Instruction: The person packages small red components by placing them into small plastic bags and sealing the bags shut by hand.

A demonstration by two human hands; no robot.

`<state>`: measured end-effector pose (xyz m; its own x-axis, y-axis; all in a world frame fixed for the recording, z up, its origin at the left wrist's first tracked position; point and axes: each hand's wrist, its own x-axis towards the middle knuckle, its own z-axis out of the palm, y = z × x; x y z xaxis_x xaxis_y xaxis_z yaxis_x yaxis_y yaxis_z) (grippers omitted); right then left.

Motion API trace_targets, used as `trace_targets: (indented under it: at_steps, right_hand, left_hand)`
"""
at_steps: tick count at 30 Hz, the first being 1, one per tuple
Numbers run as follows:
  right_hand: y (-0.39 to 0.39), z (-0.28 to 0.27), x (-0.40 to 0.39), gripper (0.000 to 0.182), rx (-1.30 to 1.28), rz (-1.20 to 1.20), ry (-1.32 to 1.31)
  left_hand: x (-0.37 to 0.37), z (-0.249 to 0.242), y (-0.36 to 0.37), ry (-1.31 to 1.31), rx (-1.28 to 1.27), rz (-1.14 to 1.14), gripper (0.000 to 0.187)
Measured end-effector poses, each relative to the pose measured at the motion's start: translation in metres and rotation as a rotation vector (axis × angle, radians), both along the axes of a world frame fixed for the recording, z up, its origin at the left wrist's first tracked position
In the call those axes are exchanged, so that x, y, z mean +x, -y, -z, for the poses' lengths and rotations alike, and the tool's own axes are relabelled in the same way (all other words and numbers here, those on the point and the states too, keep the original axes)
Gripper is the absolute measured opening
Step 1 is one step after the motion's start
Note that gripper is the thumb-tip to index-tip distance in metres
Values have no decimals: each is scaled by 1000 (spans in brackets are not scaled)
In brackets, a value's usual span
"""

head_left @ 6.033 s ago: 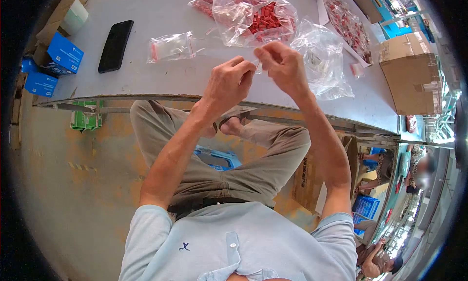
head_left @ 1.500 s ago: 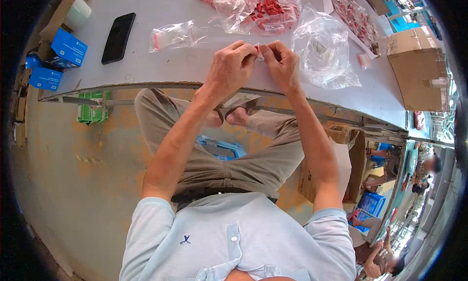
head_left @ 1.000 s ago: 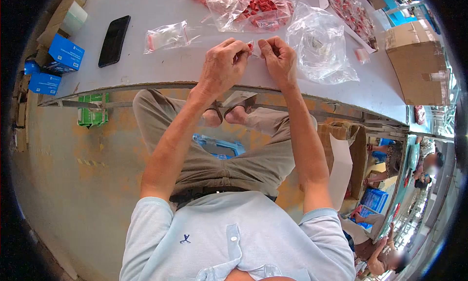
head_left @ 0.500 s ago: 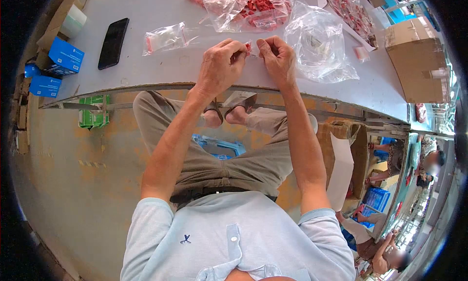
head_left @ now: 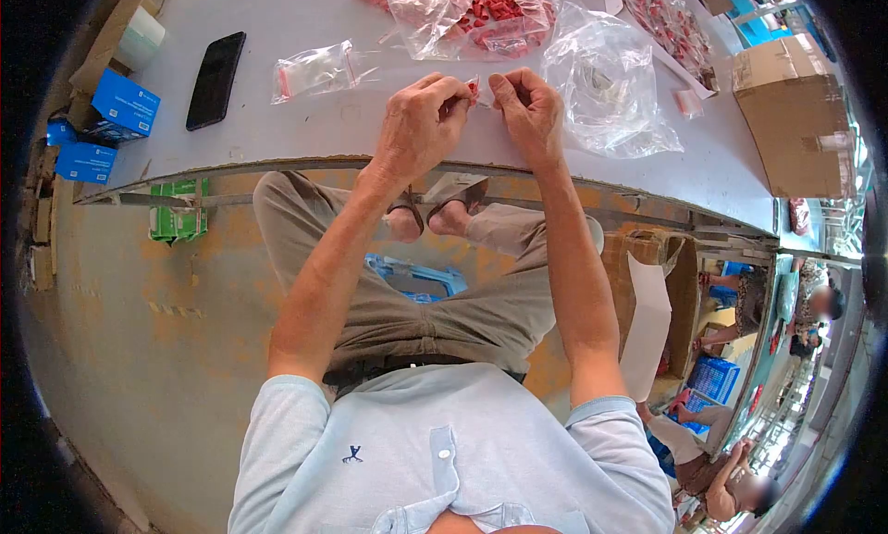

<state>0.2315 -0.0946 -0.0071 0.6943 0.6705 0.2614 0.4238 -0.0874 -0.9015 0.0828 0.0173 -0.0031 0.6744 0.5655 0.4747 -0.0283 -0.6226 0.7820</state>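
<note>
The left grip (head_left: 418, 127) is clamped on a small red piece (head_left: 473, 90), thumb and finger pinching it just above the worktop's (head_left: 277, 141) near edge, a bit of clear film showing beside it. And there's the right grip (head_left: 531, 117), just across a narrow gap, thumb up against bent fingers; whether anything is caught in there, I can't tell from where I stand.

Just beyond the hands sits a big bag (head_left: 418, 20), see-through, heaped with red bits. To the right of the right grip lies a crumpled clear bag (head_left: 597, 94), with a small packet (head_left: 688, 104) near its far side. Left of the hands, flat on the worktop, a clear pack (head_left: 314, 74) with a red edge; further left, a black phone (head_left: 215, 80) lying at a slant, then the blue boxes (head_left: 125, 104) out at the end.

Over at far right, a brown carton (head_left: 795, 117) stands on the worktop, and down past it, people (head_left: 726, 483) sit alongside another row.
</note>
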Motion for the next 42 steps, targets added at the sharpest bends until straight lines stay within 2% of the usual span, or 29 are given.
trace_targets:
  at_steps: [42]
  right_hand:
    - [0, 2, 0, 28, -17, 25, 16]
  left_hand:
    - [-2, 4, -2, 4, -41, 10, 10]
